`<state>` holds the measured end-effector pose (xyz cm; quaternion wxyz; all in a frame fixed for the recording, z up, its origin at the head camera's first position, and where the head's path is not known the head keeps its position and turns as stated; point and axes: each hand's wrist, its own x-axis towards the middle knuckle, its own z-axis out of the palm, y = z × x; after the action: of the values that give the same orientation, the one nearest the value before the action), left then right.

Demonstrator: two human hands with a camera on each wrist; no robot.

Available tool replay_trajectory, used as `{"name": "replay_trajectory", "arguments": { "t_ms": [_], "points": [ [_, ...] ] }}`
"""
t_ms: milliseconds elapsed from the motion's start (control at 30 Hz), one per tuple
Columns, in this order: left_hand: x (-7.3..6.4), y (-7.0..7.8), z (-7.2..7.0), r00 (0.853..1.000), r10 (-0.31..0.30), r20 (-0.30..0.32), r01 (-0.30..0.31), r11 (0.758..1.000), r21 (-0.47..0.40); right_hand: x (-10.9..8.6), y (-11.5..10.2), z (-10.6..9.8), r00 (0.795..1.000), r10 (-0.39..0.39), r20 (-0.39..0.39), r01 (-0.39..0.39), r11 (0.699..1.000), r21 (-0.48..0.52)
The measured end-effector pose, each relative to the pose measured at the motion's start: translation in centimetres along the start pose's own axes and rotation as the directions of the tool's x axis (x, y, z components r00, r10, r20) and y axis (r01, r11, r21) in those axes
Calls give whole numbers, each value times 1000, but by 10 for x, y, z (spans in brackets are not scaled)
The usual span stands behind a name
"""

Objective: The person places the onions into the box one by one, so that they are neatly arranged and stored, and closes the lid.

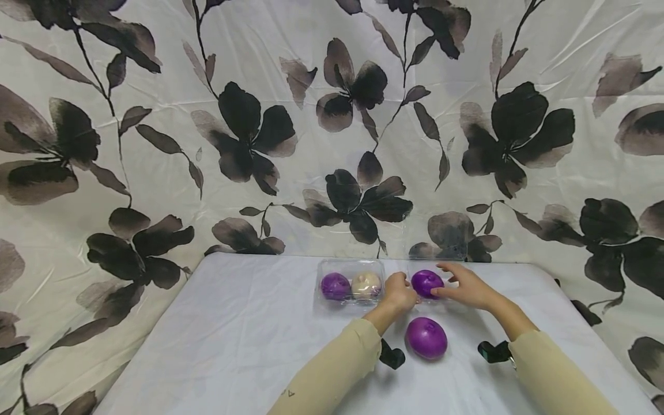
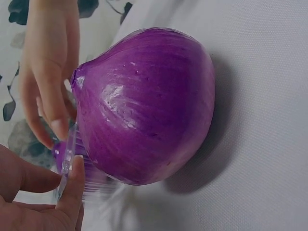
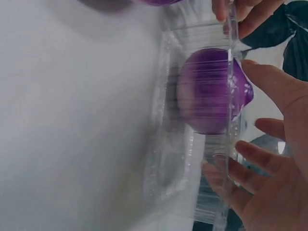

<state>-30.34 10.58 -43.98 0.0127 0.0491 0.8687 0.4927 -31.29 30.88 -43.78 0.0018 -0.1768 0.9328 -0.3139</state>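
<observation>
A clear plastic box [image 3: 166,175] holds one purple onion [image 1: 426,282]; its hinged lid seems to stand up behind, faint in the head view. My left hand [image 1: 399,295] pinches the box's left rim between thumb and fingers, as the left wrist view shows. At the right side, my right hand [image 1: 469,286] spreads its fingers around the box wall, thumb by the onion's tip. Some of those right fingers show through the clear plastic in the right wrist view. In front of the box, a bigger purple onion [image 2: 149,106] lies on the cloth, untouched.
Left of the hands sits another clear box [image 1: 350,265], with a purple onion [image 1: 335,286] and a pale round bulb [image 1: 366,286] inside. White cloth covers the table [image 1: 244,340]. A flower-printed curtain [image 1: 290,34] hangs right behind the table's back edge.
</observation>
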Motion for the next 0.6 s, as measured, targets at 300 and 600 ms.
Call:
{"name": "replay_trajectory", "arguments": {
  "t_ms": [300,600],
  "points": [
    [-1,0,0,1000,2,9,-2,1000,-16,-29,-13,-14,985,-94,-146,92,996,-21],
    [0,-1,0,1000,-4,12,5,1000,-19,-58,-26,-9,985,-91,-146,96,995,27]
  ]
}}
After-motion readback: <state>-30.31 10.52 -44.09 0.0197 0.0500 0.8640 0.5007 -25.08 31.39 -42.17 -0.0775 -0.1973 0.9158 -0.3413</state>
